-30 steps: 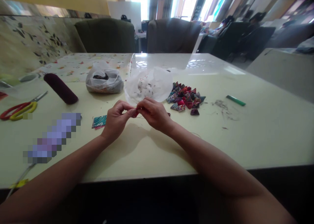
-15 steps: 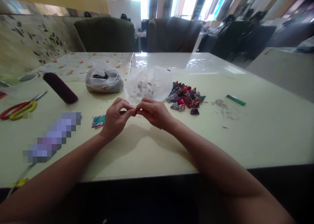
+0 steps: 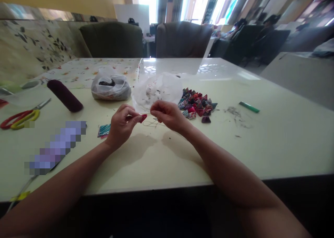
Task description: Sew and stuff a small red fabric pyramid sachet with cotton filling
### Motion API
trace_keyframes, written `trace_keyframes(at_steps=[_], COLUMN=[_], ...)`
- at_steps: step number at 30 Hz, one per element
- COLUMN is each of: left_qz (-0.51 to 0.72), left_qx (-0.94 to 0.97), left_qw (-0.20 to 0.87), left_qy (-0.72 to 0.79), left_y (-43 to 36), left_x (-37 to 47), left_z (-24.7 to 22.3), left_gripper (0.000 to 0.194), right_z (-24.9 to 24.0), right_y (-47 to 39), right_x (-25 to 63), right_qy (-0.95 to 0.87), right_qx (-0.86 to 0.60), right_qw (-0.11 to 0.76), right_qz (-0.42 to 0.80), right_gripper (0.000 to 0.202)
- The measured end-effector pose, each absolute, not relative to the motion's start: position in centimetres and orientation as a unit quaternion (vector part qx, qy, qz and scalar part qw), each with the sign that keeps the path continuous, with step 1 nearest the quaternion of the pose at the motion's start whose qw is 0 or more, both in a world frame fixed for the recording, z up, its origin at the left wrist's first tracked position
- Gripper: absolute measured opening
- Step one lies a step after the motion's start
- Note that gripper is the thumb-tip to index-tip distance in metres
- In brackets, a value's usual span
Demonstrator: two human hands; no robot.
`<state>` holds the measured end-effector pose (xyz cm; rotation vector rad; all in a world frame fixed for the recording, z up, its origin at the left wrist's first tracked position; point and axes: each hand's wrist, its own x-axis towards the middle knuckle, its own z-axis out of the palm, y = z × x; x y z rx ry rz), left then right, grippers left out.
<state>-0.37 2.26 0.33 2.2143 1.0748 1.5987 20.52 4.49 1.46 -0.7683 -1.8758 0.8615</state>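
Observation:
Between the thumb and fingertips of my left hand [image 3: 123, 122] is a small folded piece of red fabric [image 3: 143, 118]. My right hand [image 3: 168, 114] is a little way to the right, its fingers closed in a pinch; whatever is in them is too small to make out. A thin thread [image 3: 150, 124] loops below and between the two hands. Partly behind my left wrist lies a teal patterned fabric piece [image 3: 103, 130], with a pink edge under it. Just beyond my right hand is a pile of small stuffed fabric triangles [image 3: 197, 102] in reds, blues and purples.
A clear bag with white filling [image 3: 148, 92] and a plastic bag with dark contents [image 3: 112, 88] stand behind my hands. To the left are a dark purple cylinder [image 3: 65, 96], scissors [image 3: 26, 118] and a blurred-out object [image 3: 58, 145]. A green-handled tool [image 3: 249, 107] and thread scraps [image 3: 236, 114] lie right.
My hands were together at the fabric; now my right hand has drawn away to the right, leaving a gap. The red fabric shows more plainly in my left hand.

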Motion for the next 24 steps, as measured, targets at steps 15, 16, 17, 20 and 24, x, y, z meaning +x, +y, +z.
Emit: trace_keyframes(at_steps=[15, 16, 17, 20, 24], left_qz=[0.539, 0.538, 0.534, 0.519, 0.51], left_qx=[0.728, 0.731, 0.734, 0.738, 0.7], left_qw=[0.227, 0.228, 0.229, 0.249, 0.34], left_qy=[0.357, 0.354, 0.352, 0.353, 0.367], left_y=[1.9, 1.9, 1.8, 1.7, 1.8], left_x=[0.1, 0.1, 0.1, 0.2, 0.0], left_z=[0.0, 0.1, 0.2, 0.4, 0.1], left_gripper=[0.017, 0.017, 0.017, 0.018, 0.013], right_z=[1.2, 1.1, 1.0, 1.1, 1.6], right_y=[3.5, 3.6, 3.6, 3.6, 3.6], right_x=[19.4, 19.4, 19.4, 19.4, 19.8], right_qy=[-0.802, -0.804, -0.804, -0.803, -0.797], right_qx=[-0.297, -0.291, -0.285, -0.271, -0.267], right_qw=[0.431, 0.43, 0.429, 0.427, 0.434], right_qz=[0.289, 0.292, 0.297, 0.315, 0.324], right_gripper=[0.009, 0.01, 0.011, 0.014, 0.016])
